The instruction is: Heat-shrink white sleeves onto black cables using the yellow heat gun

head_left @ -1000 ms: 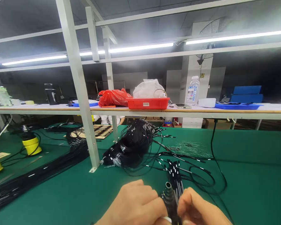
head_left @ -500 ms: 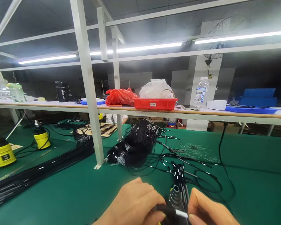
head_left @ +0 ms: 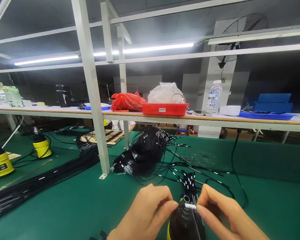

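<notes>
Green tabletop (head_left: 65, 206) lies bare left of my fingers; both hands' fingers pinch a white-tipped wire (head_left: 190, 206) over the black nozzle (head_left: 186, 220).

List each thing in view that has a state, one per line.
left hand: pinching a white-tipped wire at the black nozzle
right hand: pinching the same wire
wire bundle: coiled, lying on the green mat
water bottle: upright on shelf
red tray: filled
</notes>
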{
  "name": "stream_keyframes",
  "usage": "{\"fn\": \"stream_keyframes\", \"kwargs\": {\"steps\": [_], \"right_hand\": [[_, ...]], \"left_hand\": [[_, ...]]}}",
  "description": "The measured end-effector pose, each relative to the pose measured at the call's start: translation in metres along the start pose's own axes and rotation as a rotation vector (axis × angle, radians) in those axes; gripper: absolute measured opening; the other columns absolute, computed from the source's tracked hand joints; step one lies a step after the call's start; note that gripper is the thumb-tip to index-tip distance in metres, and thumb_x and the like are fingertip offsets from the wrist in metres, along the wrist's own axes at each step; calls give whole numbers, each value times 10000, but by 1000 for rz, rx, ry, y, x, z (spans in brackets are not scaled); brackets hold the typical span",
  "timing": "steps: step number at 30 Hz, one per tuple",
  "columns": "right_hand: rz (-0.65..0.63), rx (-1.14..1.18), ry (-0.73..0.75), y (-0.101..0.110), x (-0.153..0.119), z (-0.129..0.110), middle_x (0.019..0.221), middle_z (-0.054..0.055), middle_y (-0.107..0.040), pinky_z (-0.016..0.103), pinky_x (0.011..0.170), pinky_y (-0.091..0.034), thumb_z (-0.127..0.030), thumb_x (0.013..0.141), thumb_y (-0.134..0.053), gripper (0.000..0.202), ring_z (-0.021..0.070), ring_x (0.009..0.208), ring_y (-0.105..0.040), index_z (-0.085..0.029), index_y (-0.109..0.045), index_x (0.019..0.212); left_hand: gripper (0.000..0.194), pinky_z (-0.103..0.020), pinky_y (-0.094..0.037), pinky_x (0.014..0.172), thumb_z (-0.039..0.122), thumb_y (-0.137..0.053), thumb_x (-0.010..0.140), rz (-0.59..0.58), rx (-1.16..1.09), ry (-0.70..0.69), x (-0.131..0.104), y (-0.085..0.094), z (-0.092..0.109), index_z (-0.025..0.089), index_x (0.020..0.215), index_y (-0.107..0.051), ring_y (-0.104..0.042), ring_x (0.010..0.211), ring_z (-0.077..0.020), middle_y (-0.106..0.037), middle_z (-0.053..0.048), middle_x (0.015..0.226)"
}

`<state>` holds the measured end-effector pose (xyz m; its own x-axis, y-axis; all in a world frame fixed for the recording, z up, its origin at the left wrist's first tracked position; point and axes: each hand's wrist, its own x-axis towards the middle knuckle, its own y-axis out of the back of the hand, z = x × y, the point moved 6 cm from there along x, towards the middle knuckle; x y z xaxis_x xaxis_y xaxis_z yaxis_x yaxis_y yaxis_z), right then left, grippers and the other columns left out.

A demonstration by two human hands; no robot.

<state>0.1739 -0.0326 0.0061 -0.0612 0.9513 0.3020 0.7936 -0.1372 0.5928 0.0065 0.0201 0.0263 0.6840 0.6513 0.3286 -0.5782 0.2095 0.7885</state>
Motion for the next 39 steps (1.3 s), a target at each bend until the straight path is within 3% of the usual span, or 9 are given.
{"fn": "stream_keyframes", "kwargs": {"steps": [3, 7, 13, 23, 33, 36, 39], "right_hand": [[-27, -35, -61, 3, 4, 1, 729, -3, -565, 227, 585, -493, -471, 971, -368, 324, 164, 644, -561, -244, -484, 771], [-53, -27, -95, 3, 5, 4, 724, -7, -549, 242, 610, -475, -441, 983, -351, 331, 163, 657, -538, -238, -468, 750], [-59, -26, -101, 0, 6, 7, 755, -4, -563, 253, 602, -424, -429, 991, -365, 312, 163, 676, -528, -234, -469, 770], [-49, -66, -89, -3, 11, 15, 676, -41, -444, 267, 541, -330, -414, 966, -361, 302, 151, 605, -392, -241, -424, 727], [-40, -125, -70, 6, 7, 20, 813, 0, -690, 272, 656, -468, -436, 971, -430, 317, 183, 731, -619, -247, -648, 840], [-21, -133, -43, 9, 6, 17, 787, -13, -693, 264, 634, -472, -414, 972, -445, 306, 175, 706, -619, -256, -653, 812], [-18, -139, -28, 8, 6, 14, 777, -22, -690, 251, 621, -472, -398, 970, -447, 301, 166, 689, -614, -259, -646, 792]], "left_hand": [[337, -243, -368, 677, 414, -406, 1008, 2, -70, 100, 1, -6, -7, 212, 770, -531, -488, 727, -149, -569, 28, 752], [404, -237, -350, 666, 462, -344, 1022, -21, -181, 197, 3, -12, -12, 204, 749, -491, -452, 720, -139, -518, 36, 736], [390, -241, -345, 669, 451, -373, 1013, -23, -266, 224, 6, -15, -16, 196, 748, -504, -451, 727, -141, -523, 35, 737], [229, -243, -372, 726, 337, -518, 960, 32, -334, 220, 10, -15, -20, 193, 788, -568, -509, 779, -144, -581, 36, 788], [114, -234, -386, 764, 250, -592, 905, 61, -376, 226, 11, -11, -16, 200, 803, -578, -533, 834, -149, -604, 35, 833], [178, -240, -384, 727, 340, -539, 950, 37, -342, 227, 11, -10, -15, 204, 846, -587, -523, 805, -149, -605, 30, 839], [358, -253, -362, 668, 436, -406, 1006, -6, -244, 215, 11, -11, -16, 200, 796, -575, -499, 734, -147, -583, 26, 769]]}}
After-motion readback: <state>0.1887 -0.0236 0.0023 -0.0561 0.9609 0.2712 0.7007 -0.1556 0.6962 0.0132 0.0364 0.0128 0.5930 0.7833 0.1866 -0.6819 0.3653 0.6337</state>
